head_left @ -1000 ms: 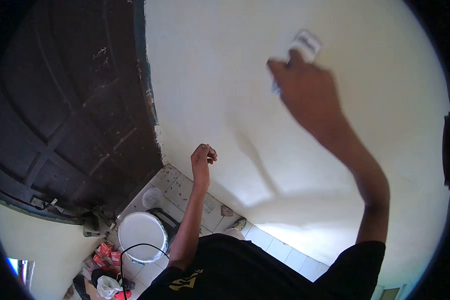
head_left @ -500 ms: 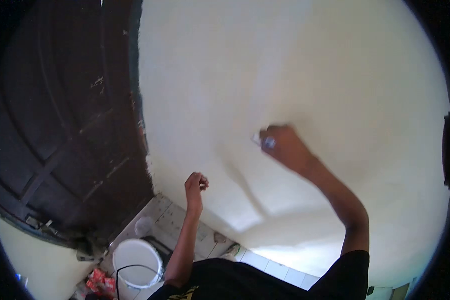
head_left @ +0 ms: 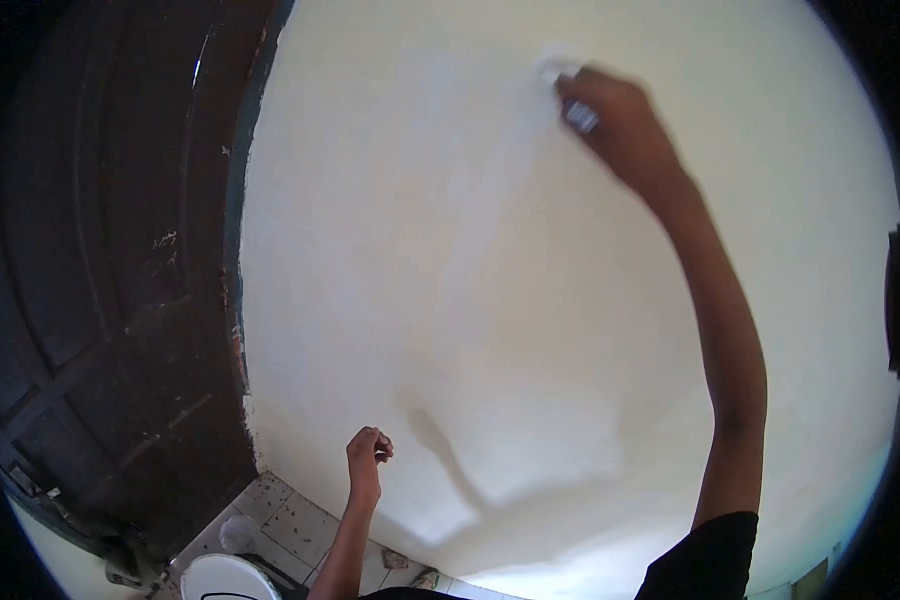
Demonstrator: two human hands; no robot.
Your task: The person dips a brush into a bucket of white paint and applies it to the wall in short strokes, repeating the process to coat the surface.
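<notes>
My right hand is raised high and closed around what looks like a paintbrush, its dark handle marked with pale print. The brush's whitish tip lies against the cream wall, slightly blurred. Paler wet-looking streaks run down the wall below it. Low on the left, my left hand hangs in front of the wall with its fingers curled in, and nothing shows in them.
A dark brown panelled door with a chipped frame edge stands on the left. Below are a white bucket, a small pale container and spotted floor tiles. A dark object juts out at the far right.
My right hand has swept upward along the wall with the paintbrush, and the arm has straightened. The view has tilted up, so my left hand and the bucket appear lower.
</notes>
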